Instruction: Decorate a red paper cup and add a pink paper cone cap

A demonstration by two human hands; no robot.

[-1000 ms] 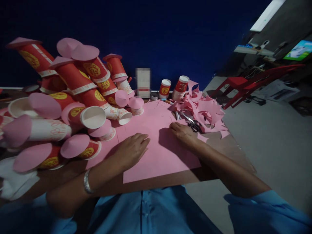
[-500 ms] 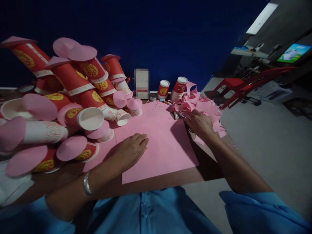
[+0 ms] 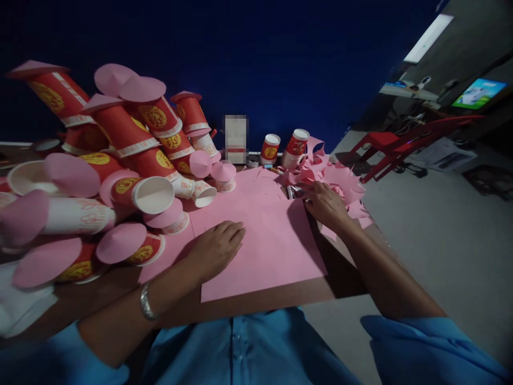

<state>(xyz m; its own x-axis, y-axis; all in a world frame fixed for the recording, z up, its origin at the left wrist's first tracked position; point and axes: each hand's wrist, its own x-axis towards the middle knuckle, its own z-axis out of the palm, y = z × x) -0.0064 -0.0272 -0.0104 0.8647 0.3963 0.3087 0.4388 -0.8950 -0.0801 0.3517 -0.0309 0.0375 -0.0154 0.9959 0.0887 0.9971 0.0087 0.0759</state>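
A large pink paper sheet (image 3: 256, 256) lies on the brown table in front of me. My left hand (image 3: 219, 245) rests palm down on it, fingers stretched out and close together. My right hand (image 3: 325, 204) is at the sheet's far right corner, beside pink paper scraps (image 3: 340, 182). Its fingers curl down over a small shiny metal thing (image 3: 296, 190), mostly hidden by the hand and too dim to name. Left of the sheet, several red and white paper cups (image 3: 154, 195) with pink paper cones (image 3: 122, 243) are piled up.
Two red paper cups (image 3: 271, 149) stand at the table's back, near a blurred upright box (image 3: 235, 139). A dark blue wall panel (image 3: 256, 64) rises behind. To the right are a red chair (image 3: 385, 144) and a lit screen (image 3: 479, 93).
The view has shifted slightly, so the cups appear a little further right. My left hand stays flat on the sheet. My right hand's fingers have moved only slightly by the metal thing.
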